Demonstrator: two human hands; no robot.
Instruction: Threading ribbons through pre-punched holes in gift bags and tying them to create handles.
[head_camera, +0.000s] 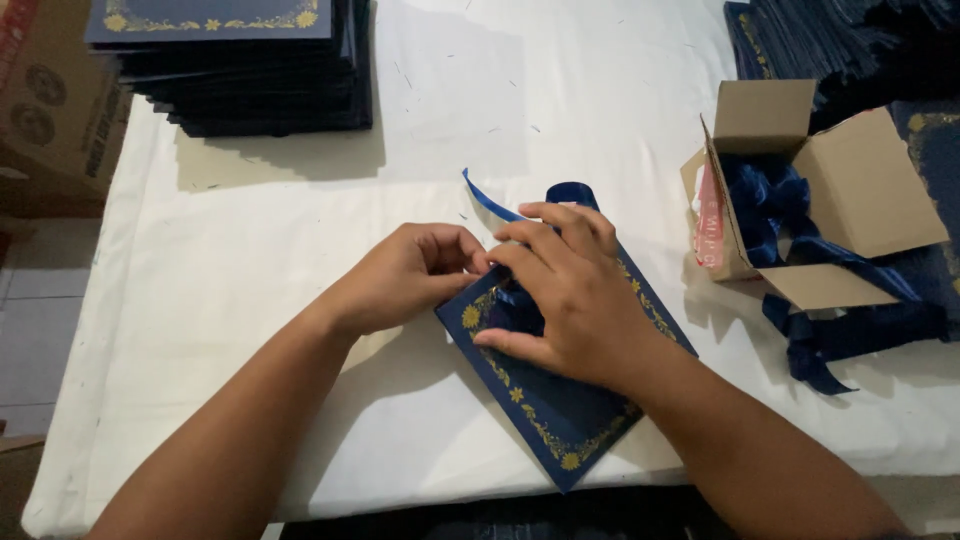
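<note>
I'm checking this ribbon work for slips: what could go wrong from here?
The ribbon end sticks up loose past the fingers, so it might slip free. The right hand covers the card where the left hand pinches, so a crooked fold may go unseen. The card's lower corner lies near the table edge.

My tabletop (250, 260) has a white cloth over it. A dark blue card (560, 400) with gold flowers on its edge lies flat on it, right in front of me. A tall pile of the same blue cards (250, 70) sits at the far left. An open brown box (800, 190) full of blue ribbon stands on the right, and some loose ribbon (850, 335) lies beside it.
</note>
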